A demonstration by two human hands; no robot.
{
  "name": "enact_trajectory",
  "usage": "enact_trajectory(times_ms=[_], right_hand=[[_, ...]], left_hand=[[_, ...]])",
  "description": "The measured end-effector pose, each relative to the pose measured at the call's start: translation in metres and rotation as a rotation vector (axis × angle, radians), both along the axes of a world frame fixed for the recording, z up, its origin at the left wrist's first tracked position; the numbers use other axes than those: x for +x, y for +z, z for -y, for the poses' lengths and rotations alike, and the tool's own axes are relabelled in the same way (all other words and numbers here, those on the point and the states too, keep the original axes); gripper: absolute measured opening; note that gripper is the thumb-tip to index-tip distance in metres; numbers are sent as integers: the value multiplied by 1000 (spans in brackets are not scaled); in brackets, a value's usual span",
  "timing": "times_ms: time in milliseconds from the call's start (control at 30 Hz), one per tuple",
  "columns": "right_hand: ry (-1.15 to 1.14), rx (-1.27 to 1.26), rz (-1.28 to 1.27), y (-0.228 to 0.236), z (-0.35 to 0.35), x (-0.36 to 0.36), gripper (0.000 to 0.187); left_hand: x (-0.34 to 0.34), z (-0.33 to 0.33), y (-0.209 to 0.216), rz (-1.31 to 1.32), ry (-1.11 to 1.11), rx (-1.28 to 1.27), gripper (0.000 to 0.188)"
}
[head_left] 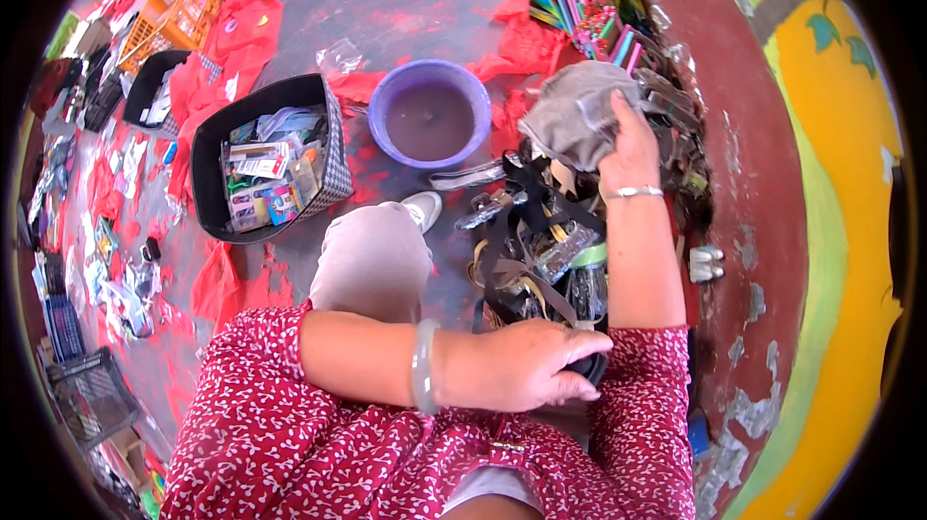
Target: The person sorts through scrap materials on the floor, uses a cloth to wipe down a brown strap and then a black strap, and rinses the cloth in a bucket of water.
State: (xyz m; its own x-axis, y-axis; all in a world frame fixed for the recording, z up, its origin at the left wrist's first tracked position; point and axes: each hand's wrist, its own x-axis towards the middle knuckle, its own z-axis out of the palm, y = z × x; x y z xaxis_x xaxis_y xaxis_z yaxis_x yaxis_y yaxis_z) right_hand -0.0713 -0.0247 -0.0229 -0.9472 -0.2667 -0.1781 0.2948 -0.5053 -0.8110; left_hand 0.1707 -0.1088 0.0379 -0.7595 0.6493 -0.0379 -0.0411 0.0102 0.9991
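At the right, raised over a heap of goods, my right hand point(632, 145) is closed around a crumpled grey-brown cloth point(577, 114). My left hand point(517, 364) reaches across my lap, thumb and fingers curled about a dark thing point(588, 365). Most of that dark thing is hidden, so its kind is unclear. Just ahead of the left hand lies a tangle of black and brown straps point(521, 250) with clear-wrapped items among them. Beyond my knee stands a purple basin point(379, 124) of murky water, to the left of the cloth.
A black checked bin point(333, 148) of packaged goods stands left of the basin. Bundles of colourful sticks point(594, 23) lie along the red wall point(744, 163). An orange crate point(179, 13) and scattered goods are farther left. Torn red sheeting point(217, 279) covers parts of the floor.
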Motion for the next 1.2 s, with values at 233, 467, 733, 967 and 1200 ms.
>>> enact_trajectory(times_ms=[233, 467, 733, 967, 1200], right_hand=[[318, 522, 288, -132, 110, -54, 35], [679, 1182, -412, -280, 141, -100, 61], [1190, 1687, -1052, -303, 235, -70, 70], [1207, 1781, -859, -355, 244, -72, 68], [1095, 1590, -641, -359, 247, -80, 39]], left_hand=[[-27, 55, -12, -358, -141, -214, 51], [-58, 102, -7, -373, -17, -448, 50], [-84, 143, -16, -206, 234, -614, 53], [-90, 164, -23, -182, 322, -715, 51], [-85, 166, -19, -247, 329, -680, 53]])
